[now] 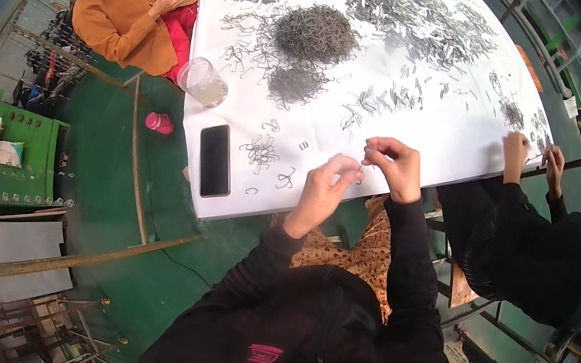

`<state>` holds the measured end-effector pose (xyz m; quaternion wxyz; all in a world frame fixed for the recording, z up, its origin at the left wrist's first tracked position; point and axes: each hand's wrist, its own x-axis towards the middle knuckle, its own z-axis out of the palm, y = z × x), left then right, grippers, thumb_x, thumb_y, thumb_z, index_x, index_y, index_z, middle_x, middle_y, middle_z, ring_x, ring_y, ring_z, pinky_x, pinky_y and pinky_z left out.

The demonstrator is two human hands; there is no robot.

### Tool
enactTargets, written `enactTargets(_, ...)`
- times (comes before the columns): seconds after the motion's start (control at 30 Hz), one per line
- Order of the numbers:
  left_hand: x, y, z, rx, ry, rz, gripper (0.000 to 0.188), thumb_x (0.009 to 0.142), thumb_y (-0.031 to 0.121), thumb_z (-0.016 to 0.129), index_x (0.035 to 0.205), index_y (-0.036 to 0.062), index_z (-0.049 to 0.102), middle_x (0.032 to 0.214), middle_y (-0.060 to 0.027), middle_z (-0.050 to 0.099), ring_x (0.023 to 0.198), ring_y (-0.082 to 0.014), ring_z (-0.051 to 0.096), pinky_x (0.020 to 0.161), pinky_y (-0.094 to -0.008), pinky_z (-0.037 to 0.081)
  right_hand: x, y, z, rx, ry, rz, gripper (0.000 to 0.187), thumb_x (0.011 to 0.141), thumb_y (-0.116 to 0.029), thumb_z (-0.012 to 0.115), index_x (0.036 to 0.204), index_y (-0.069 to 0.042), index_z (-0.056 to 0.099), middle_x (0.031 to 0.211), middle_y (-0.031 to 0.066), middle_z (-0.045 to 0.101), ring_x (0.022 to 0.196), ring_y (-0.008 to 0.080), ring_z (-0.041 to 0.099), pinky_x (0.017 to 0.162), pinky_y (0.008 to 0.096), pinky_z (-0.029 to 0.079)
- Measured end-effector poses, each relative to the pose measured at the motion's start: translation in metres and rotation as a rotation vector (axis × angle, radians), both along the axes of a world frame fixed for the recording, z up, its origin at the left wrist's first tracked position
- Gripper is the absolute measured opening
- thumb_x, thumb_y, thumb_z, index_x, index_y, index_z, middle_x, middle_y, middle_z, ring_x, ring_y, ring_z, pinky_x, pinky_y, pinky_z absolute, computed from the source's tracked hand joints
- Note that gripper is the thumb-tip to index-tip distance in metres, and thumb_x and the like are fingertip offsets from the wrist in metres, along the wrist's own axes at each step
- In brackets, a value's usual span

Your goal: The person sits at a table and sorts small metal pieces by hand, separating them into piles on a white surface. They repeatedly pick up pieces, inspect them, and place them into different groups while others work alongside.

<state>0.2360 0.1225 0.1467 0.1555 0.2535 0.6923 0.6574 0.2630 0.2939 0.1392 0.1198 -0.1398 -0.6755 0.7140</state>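
Observation:
Just past the front edge of the white-covered table [243, 203], my two hands come close together. My left hand [324, 190] is closed in a pinch on a small curved metal hook [359, 182], whose end shows below the fingertips. My right hand [399, 168] pinches a tiny dark metal piece, mostly covered by its fingers. Left of my hands lie a loose cluster of curved metal hooks [260, 150] and a few single ones [285, 178]. Beyond my hands are scattered short straight metal pieces [371, 102].
A dark phone [215, 161] and a clear plastic cup [204, 83] stand along the left table edge. Heaped hooks [316, 32] and spread metal pieces [422, 19] cover the far side. One person in orange [125, 16] sits far left; another's hands [515, 156] work at right.

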Motion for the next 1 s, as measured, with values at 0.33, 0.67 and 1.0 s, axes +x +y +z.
enactTargets(0.33, 0.007, 0.019, 0.014, -0.079, 0.177, 0.017, 0.009, 0.092, 0.005, 0.061, 0.098, -0.0015, 0.058, 0.088, -0.0097, 0.068, 0.085, -0.0149, 0.067, 0.077, -0.0274, 0.051, 0.043, -0.018, 0.043, -0.066, 0.093, -0.194, 0.018, 0.084, 0.007, 0.063, 0.102, 0.007, 0.067, 0.090, 0.0080, 0.067, 0.079, 0.0114, 0.063, 0.071, 0.0222, 0.050)
enactTargets(0.67, 0.003, 0.023, 0.002, -0.138, 0.455, 0.081, 0.013, 0.084, 0.003, 0.065, 0.096, 0.0022, 0.059, 0.087, -0.0113, 0.065, 0.079, -0.0275, 0.062, 0.070, -0.0337, 0.049, 0.032, -0.030, 0.027, -0.257, 0.200, -0.440, 0.022, 0.080, 0.011, 0.065, 0.102, 0.006, 0.063, 0.084, 0.0085, 0.066, 0.069, 0.0152, 0.062, 0.065, 0.0267, 0.051)
enactTargets(1.0, -0.181, -0.042, -0.027, -0.930, 0.336, 0.511, 0.030, 0.081, 0.033, 0.071, 0.086, 0.0031, 0.071, 0.079, -0.0160, 0.069, 0.078, -0.0350, 0.066, 0.070, -0.0418, 0.051, 0.041, -0.014, 0.040, -0.356, 0.204, -0.497, 0.021, 0.081, 0.007, 0.067, 0.102, 0.005, 0.066, 0.089, 0.0075, 0.067, 0.084, 0.0128, 0.063, 0.078, 0.0242, 0.048)
